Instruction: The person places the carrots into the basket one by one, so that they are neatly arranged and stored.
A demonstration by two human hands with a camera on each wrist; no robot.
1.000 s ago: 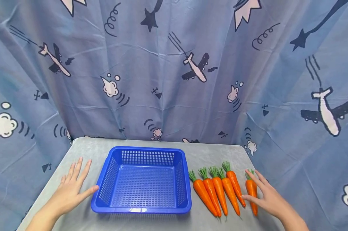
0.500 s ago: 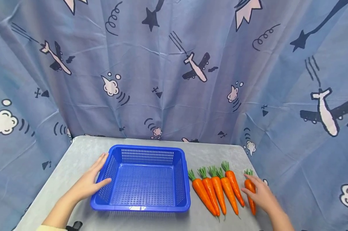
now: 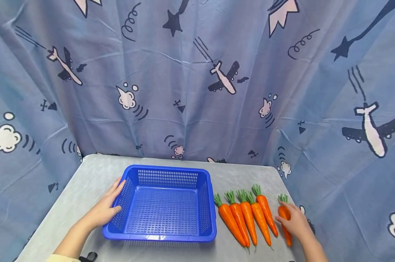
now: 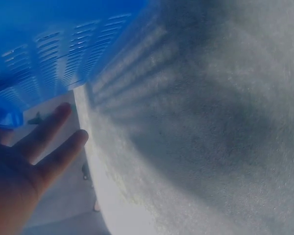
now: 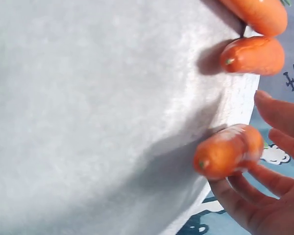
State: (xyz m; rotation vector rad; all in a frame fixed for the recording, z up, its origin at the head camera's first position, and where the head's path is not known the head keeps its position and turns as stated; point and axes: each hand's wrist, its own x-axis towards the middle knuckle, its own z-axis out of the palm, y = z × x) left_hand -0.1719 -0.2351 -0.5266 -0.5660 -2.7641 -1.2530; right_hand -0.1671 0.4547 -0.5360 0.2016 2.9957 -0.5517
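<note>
A blue plastic basket (image 3: pixel 164 238) with slotted walls stands on the table. My left hand (image 3: pixel 102 209) is at its left rim, fingers and thumb extended along the edge. In the left wrist view the straight fingers (image 4: pixel 63 152) show beside the basket wall (image 4: pixel 63 54). At the far right lies a single carrot (image 3: pixel 287 236) with a green top. My right hand (image 3: pixel 297 220) reaches over it, partly covering it. In the right wrist view this carrot (image 5: pixel 228 152) lies between the fingers and the thumb, with the fingers right at its side and the thumb apart from it.
Several more carrots (image 3: pixel 248 218) lie side by side between the basket and the single carrot, green tops toward the back. The grey table (image 3: pixel 236 174) ends close beside the single carrot. A blue patterned curtain (image 3: pixel 197 91) hangs behind and at both sides.
My left hand has moved right, from beside the basket to its left rim. My right hand has drawn in closer over the single carrot. The basket and the carrots stay in place.
</note>
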